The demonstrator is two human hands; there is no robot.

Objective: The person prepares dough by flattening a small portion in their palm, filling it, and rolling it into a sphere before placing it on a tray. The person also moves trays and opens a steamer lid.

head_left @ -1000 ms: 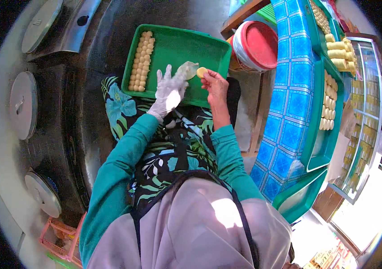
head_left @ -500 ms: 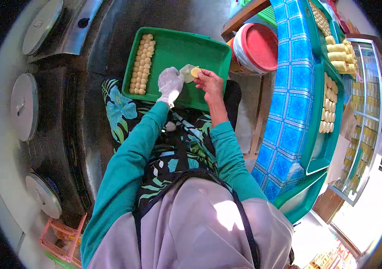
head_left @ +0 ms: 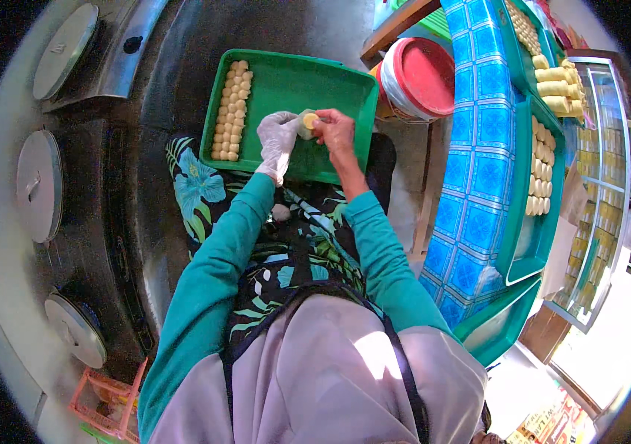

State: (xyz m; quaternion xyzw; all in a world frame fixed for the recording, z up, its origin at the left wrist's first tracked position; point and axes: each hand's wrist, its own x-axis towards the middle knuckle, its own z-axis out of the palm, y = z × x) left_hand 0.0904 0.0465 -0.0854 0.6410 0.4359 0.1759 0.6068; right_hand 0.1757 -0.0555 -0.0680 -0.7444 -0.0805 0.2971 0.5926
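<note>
On my lap rests a green tray (head_left: 314,61), with rows of small round cream-coloured dough balls (head_left: 231,111) packed along its left side. My left hand (head_left: 277,139), in a thin translucent glove, is closed on a pale, see-through plastic wrapper (head_left: 302,127) over the middle of the tray. Bare, my right hand (head_left: 336,133) pinches a small round yellow disc (head_left: 311,120) between thumb and fingers, against that wrapper. Whether the disc lies inside the wrapper or in front of it, I cannot tell.
To the right, a table with a blue checked cloth (head_left: 471,185) bears a green tray of pale rolls (head_left: 542,166) and stacked yellow rolls (head_left: 558,90). A red-lidded bucket (head_left: 424,78) stands beside it. Round metal lids (head_left: 40,185) sit on the dark stove at left.
My right hand has moved slightly left with the yellow disc, bringing it closer to my gloved left hand and over the wrapper. The dough balls look the same.
</note>
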